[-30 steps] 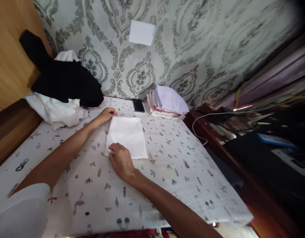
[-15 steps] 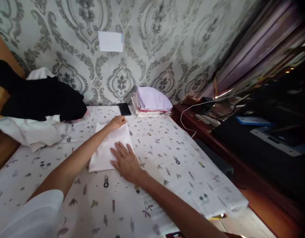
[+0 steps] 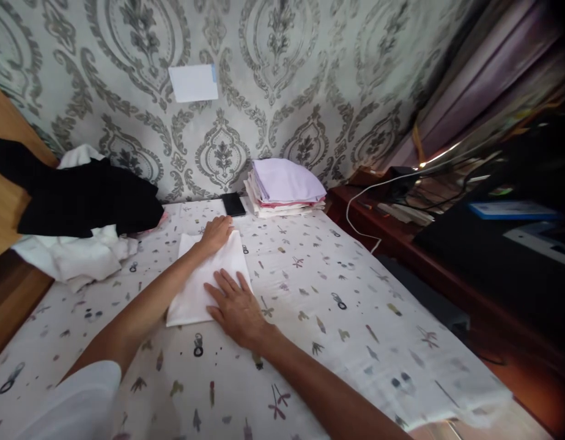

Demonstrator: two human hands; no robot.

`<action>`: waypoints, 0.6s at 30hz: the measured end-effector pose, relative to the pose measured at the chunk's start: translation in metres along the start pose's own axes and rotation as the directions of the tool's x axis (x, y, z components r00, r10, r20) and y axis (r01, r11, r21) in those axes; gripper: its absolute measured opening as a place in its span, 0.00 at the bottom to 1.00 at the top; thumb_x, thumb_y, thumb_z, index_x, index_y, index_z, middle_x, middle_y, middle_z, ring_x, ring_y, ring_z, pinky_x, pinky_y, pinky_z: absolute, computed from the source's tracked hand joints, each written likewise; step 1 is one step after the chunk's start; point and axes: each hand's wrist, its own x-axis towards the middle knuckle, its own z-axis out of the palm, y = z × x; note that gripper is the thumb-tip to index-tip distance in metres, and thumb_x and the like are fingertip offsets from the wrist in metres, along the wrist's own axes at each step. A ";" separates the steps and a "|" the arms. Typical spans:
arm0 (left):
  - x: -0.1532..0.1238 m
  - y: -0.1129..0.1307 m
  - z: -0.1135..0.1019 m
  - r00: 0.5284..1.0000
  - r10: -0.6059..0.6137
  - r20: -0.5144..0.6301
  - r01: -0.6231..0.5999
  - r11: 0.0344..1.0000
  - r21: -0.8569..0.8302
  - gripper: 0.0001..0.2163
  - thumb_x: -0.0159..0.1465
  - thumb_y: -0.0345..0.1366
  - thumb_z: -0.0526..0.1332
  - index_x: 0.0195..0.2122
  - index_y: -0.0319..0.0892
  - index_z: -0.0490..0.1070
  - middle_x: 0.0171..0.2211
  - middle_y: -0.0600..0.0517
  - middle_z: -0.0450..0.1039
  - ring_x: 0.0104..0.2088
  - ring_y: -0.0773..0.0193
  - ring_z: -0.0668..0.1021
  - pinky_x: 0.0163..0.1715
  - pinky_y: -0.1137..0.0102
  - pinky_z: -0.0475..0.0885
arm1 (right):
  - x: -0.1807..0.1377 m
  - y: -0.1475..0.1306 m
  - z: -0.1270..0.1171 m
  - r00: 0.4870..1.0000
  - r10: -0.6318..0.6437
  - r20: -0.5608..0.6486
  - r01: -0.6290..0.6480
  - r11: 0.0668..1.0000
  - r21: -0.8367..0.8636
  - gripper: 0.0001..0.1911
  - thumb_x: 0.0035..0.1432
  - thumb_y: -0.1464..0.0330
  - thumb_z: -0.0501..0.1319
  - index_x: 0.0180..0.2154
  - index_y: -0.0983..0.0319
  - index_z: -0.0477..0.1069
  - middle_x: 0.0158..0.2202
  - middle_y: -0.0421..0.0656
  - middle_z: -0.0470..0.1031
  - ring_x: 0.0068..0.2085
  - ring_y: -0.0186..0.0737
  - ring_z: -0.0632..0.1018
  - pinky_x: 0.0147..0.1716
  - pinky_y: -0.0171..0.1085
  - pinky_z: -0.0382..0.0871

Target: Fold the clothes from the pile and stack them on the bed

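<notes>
A folded white cloth (image 3: 191,299), roughly rectangular, lies on a bed or table covered with a patterned white sheet (image 3: 218,379). My right hand (image 3: 236,308) rests palm down on its near right part, fingers spread. At the cloth's far edge is my left hand (image 3: 216,235), its fingers laid over that edge and slightly bent; their tips are partly hidden. My left forearm crosses above the cloth's left side and covers some of it.
Against the wall stands a stack of folded cloths (image 3: 287,183), lilac on top, with a black phone-like object (image 3: 233,205) beside it. Rumpled black clothing (image 3: 90,198) and white clothing (image 3: 81,253) are heaped at the left. A white cable (image 3: 356,226) hangs by the dark red furniture at the right.
My left hand has loosened from a closed grip at the cloth's far edge to a flatter pose. My right hand stays spread on the cloth. The view has shifted slightly.
</notes>
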 end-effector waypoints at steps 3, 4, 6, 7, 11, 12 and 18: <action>-0.045 -0.018 -0.016 0.991 0.132 -0.005 -0.132 0.991 -0.036 0.19 0.72 0.41 0.47 0.59 0.42 0.66 0.57 0.43 0.72 0.58 0.55 0.72 0.60 0.61 0.64 | -0.002 0.001 0.001 0.996 -0.004 -0.088 0.007 1.000 0.030 0.23 0.70 0.63 0.52 0.62 0.64 0.66 0.66 0.54 0.65 0.69 0.50 0.61 0.67 0.56 0.53; -0.059 -0.027 -0.019 0.986 0.166 0.017 -0.165 0.986 -0.037 0.20 0.72 0.43 0.47 0.61 0.43 0.64 0.60 0.44 0.70 0.60 0.56 0.70 0.61 0.61 0.63 | -0.003 0.000 0.002 0.994 -0.010 -0.108 0.014 0.999 0.035 0.22 0.70 0.64 0.53 0.61 0.64 0.67 0.65 0.54 0.66 0.68 0.50 0.62 0.67 0.56 0.54; -0.081 -0.047 -0.025 0.986 0.130 0.105 -0.132 0.991 0.007 0.24 0.72 0.47 0.46 0.65 0.44 0.61 0.66 0.43 0.63 0.66 0.53 0.65 0.65 0.56 0.58 | -0.003 -0.001 0.004 0.991 -0.032 -0.128 0.038 0.998 0.043 0.21 0.70 0.65 0.53 0.59 0.65 0.69 0.64 0.55 0.68 0.67 0.52 0.64 0.67 0.58 0.53; -0.088 -0.058 -0.027 0.987 0.053 0.154 -0.062 0.997 0.050 0.25 0.71 0.48 0.46 0.66 0.44 0.59 0.69 0.44 0.59 0.68 0.52 0.61 0.66 0.53 0.55 | -0.003 -0.002 0.005 0.990 -0.043 -0.132 0.050 0.997 0.052 0.20 0.70 0.65 0.54 0.58 0.65 0.70 0.63 0.55 0.68 0.67 0.53 0.64 0.66 0.59 0.53; -0.098 -0.089 -0.036 0.941 -0.255 0.222 0.216 0.959 0.187 0.28 0.72 0.48 0.41 0.70 0.42 0.52 0.72 0.42 0.48 0.72 0.50 0.51 0.66 0.45 0.50 | -0.003 0.000 -0.002 0.983 -0.014 -0.183 0.054 0.975 0.214 0.18 0.70 0.66 0.53 0.55 0.64 0.72 0.59 0.53 0.73 0.64 0.50 0.69 0.66 0.57 0.55; -0.098 -0.092 -0.038 0.937 -0.286 0.201 0.247 0.948 0.201 0.28 0.72 0.47 0.41 0.70 0.41 0.52 0.72 0.41 0.48 0.72 0.50 0.51 0.66 0.44 0.50 | -0.003 0.003 -0.007 0.977 0.030 -0.213 0.034 0.956 0.291 0.18 0.70 0.66 0.52 0.55 0.63 0.73 0.58 0.53 0.74 0.63 0.49 0.70 0.65 0.55 0.57; -0.085 -0.061 -0.041 0.999 -0.031 -0.018 0.033 0.994 0.101 0.23 0.71 0.39 0.47 0.65 0.40 0.60 0.67 0.41 0.61 0.67 0.51 0.63 0.66 0.52 0.56 | -0.015 0.030 -0.043 0.803 0.548 -0.233 -0.214 0.632 0.745 0.17 0.68 0.60 0.51 0.45 0.62 0.74 0.42 0.47 0.80 0.45 0.44 0.80 0.44 0.41 0.73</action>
